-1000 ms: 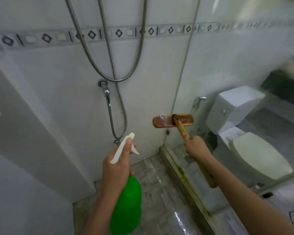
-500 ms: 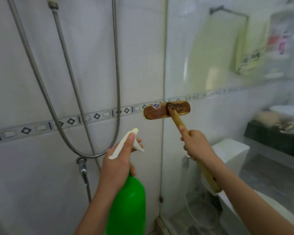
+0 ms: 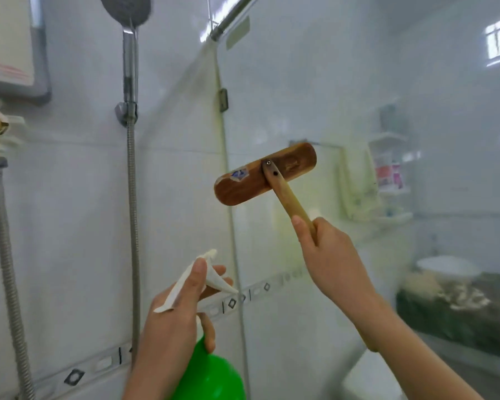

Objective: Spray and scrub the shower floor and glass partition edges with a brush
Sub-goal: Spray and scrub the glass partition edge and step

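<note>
- Across the right half of the scene stands the glass partition (image 3: pixel 315 82), hazy, with a metal rail (image 3: pixel 231 15) slanting along its top and its left edge meeting the wall.
- Left of it is the white tiled wall (image 3: pixel 70 212), crossed low down by a border strip (image 3: pixel 98 363) of diamond marks.
- At far left a water heater (image 3: pixel 9 53) is mounted high on the wall.
- A shower head (image 3: pixel 126 8) sits in its bracket, and its hose (image 3: pixel 132 226) hangs straight down.
- The brush (image 3: pixel 264 174) has its wooden head held tilted, high on the glass just right of the partition's edge, back toward the camera. Whether the bristles touch cannot be told.
- The green spray bottle (image 3: pixel 211 373) is near the bottom edge, with its white nozzle pointing toward the wall.
- The right hand (image 3: pixel 329 255) has its fingers clenched round the brush handle.
- The left hand (image 3: pixel 173 319) grips the bottle's neck, thumb lying along the spray head and fingers curled at the trigger.
</note>
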